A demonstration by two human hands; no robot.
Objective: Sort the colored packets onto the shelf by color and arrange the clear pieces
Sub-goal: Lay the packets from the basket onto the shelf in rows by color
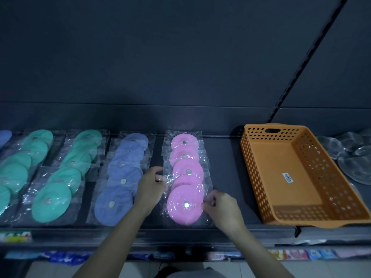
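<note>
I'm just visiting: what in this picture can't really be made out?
Head view:
1. Label in the orange basket: too small and blurred to read.
2. Clear pieces: cut off by the right edge, so uncountable.
3. Far-left blue packet: cut off by the left edge.
4. Pink packets: overlapping, so count unclear.
5. Goods on the lower shelf: blurred, partly hidden by the shelf's front lip.

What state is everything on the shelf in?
orange basket, upright, empty.
pink packets, one overlapping row, wrapped.
blue packets, overlapping row.
green packets, two overlapping rows.
clear pieces, loose heap right of basket.
left hand, fingers pinch pink row's left wrap edge.
right hand, fingers pinch its right edge, at front.
</note>
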